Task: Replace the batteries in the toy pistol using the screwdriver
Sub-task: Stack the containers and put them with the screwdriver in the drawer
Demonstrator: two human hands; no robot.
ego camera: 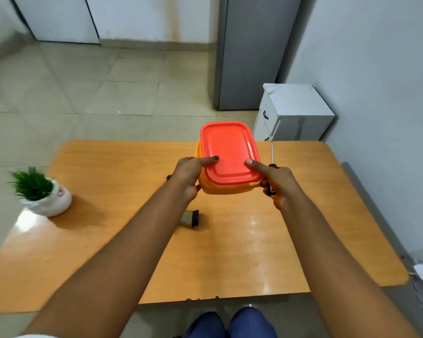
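I hold an orange plastic box with a red lid above the wooden table, lid on. My left hand grips its left side, thumb on the lid. My right hand grips the right side with its thumb on the lid. That same hand also holds a screwdriver with a black-and-yellow handle, its thin metal shaft pointing up and away. Two batteries in gold-and-black wrap lie on the table under my left forearm. A small dark part shows behind my left hand; I cannot tell what it is.
A small green plant in a white pot stands near the table's left edge. A white cabinet stands beyond the far right corner, by a grey panel. My knees show below the table's front edge.
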